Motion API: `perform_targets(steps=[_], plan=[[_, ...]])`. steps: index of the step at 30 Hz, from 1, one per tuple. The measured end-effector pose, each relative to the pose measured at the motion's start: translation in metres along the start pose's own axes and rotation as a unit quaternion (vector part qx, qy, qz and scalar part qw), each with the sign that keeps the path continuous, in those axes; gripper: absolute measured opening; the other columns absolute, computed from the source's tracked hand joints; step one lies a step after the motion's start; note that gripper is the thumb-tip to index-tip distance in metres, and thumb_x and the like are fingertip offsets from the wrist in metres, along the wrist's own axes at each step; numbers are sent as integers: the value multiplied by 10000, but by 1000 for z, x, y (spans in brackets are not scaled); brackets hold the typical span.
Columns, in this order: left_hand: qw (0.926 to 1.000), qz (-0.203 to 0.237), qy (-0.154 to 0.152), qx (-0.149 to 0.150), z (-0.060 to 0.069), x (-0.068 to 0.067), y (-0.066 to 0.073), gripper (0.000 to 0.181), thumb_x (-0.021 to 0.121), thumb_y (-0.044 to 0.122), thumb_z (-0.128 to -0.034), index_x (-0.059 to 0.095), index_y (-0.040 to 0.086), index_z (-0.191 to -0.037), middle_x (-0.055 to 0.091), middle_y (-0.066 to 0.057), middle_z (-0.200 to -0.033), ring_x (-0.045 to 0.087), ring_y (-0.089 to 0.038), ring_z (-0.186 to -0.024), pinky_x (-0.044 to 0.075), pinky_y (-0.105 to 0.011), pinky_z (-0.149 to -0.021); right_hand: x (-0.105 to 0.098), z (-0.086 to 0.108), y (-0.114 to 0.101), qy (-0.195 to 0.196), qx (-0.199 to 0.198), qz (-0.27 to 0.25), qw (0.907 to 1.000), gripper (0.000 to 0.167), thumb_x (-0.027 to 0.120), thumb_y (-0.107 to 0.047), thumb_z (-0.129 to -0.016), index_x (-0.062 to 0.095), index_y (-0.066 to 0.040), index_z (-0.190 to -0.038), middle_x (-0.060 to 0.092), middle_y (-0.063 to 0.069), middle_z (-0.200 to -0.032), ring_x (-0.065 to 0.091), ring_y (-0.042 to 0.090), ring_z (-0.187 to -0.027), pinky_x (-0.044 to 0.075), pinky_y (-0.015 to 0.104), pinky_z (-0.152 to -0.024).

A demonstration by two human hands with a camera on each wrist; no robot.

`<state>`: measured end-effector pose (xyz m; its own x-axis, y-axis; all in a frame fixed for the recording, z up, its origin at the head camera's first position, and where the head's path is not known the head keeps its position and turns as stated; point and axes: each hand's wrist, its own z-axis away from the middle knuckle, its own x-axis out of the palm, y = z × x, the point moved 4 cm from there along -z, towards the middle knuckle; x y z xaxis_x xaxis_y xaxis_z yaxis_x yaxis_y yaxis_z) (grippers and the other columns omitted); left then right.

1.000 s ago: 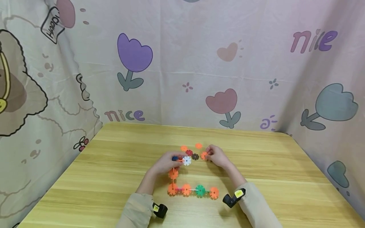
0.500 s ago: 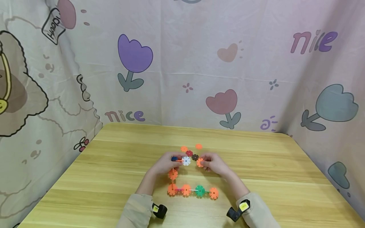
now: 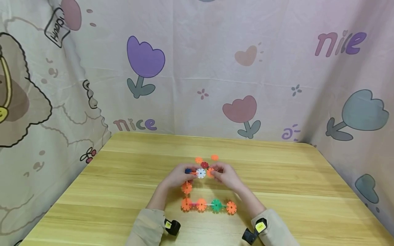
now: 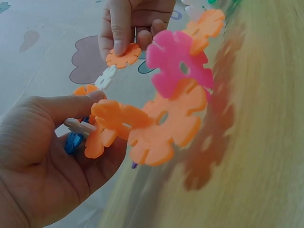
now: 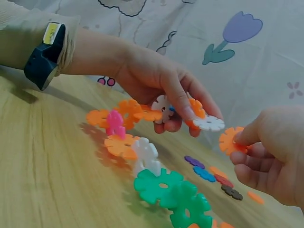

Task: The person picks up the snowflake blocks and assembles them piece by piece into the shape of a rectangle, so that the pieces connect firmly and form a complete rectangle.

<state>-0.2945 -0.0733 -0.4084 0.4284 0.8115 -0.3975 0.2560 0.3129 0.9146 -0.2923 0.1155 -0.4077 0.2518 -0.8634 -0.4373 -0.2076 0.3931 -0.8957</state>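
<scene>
Orange disc (image 5: 229, 138) pinched in the person's right hand (image 3: 227, 176), just beside a white disc (image 5: 210, 123) that ends a linked chain (image 3: 199, 206) (quite colourful from where I stand), left hand (image 3: 179, 175) gripping that chain near the white disc, loose discs (image 3: 198, 160) on the desk (image 3: 123, 191) beyond both hands.

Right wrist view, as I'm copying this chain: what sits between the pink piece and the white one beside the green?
An orange piece sits between the pink piece and the white piece in the right wrist view.
</scene>
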Motion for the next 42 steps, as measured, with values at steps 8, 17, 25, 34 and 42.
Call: perform_targets(steps=[8,17,25,34,42], plan=[[9998,-61,116,-146,0,-1,-1,320,588,63,-893,607,36,-1211,580,-135,-1050,601,-249,-712,510,-304,-634,1,11,-23,-47,-116,-302,9995,162,574,19,-882,605,94,-1022,603,236,-826,588,405,-744,525,467,-663],[9998,2,116,-149,-2,-2,-3,321,591,51,-889,608,34,-1209,586,-114,-997,592,-219,-680,505,-307,-618,2,18,-37,-183,-530,-330,9979,124,562,76,-868,611,133,-966,613,295,-841,603,450,-758,523,481,-683],[9999,32,76,-111,0,-2,0,296,591,57,-893,626,44,-1186,598,-92,-940,575,-177,-652,498,-289,-600,-1,3,-4,-349,-691,-603,9952,195,582,-51,-903,643,122,-971,595,276,-924,631,365,-773,531,420,-709],[9996,208,78,-193,1,1,4,320,588,94,-905,599,30,-1218,596,-176,-877,561,-199,-683,484,-290,-614,-2,0,6,-360,-406,-1399,9887,296,609,-182,-903,630,101,-991,637,242,-890,646,316,-790,536,374,-734],[9996,158,95,-202,-1,-1,1,321,591,85,-900,601,42,-1218,598,-112,-917,575,-168,-695,498,-266,-619,2,1,4,-572,-352,-1235,9901,311,529,-150,-949,600,136,-1047,623,292,-943,639,367,-829,535,392,-733]])
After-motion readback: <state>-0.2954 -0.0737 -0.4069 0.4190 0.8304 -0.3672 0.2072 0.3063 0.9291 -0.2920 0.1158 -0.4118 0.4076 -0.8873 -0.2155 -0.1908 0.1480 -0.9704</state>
